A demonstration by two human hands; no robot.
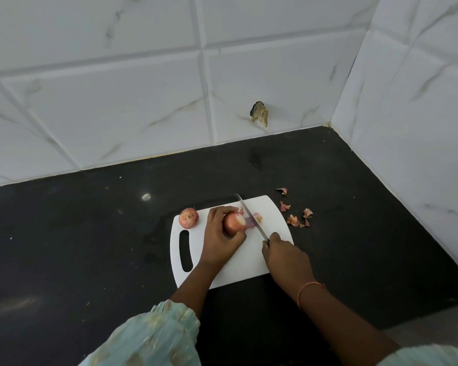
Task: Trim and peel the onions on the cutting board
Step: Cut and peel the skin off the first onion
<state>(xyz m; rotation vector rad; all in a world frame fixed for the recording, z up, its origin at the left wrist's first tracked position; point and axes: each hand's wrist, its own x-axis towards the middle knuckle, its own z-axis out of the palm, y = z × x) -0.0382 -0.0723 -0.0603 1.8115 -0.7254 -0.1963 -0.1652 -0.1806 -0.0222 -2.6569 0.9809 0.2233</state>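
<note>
White board [251,254] sat at frame centre; the left hand [220,239] clamped one onion [233,223] there, its end cut. The right hand [286,256] gripped the knife [250,216] just beside it. A rolling onion could send the blade toward the fingers. A second onion [188,218] waited upper left on the board.

Your cutting board [222,270] lies on the counter [90,233], with 1 onion [188,217] at its far left corner. Right of that sits the onion in your left hand [218,240], the knife [250,216] just beyond. Peel scraps [296,216] lie off the board's right.
</note>
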